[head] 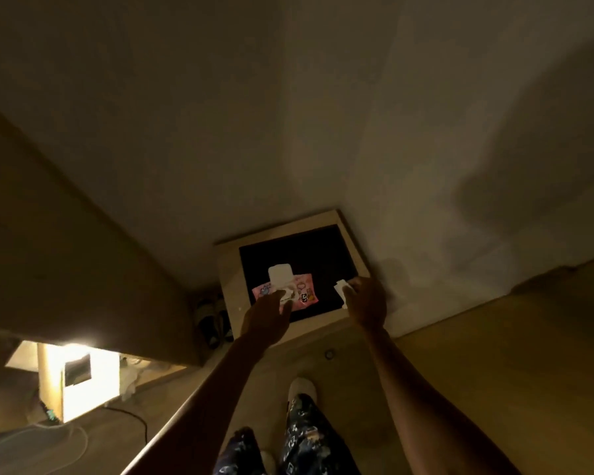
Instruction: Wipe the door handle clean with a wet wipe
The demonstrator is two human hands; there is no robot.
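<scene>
Nearest my camera, patterned trouser legs (302,437) and a white slipper (302,389) stand on the wooden floor (477,371). Farther out, my two bare arms reach to a small pale table (228,279) with a black top, set against the wall (288,114). On it lies a pink wet wipe pack (304,289), its white lid flipped up. My left hand (266,318) rests on the pack's near edge, fingers curled at the opening; I cannot tell if it grips anything. My right hand (367,303), just right of the pack, pinches a white wet wipe (342,289). At near left, a bright lamp (83,378) glows under a dark panel (66,252). I see no door handle in this dim view.
</scene>
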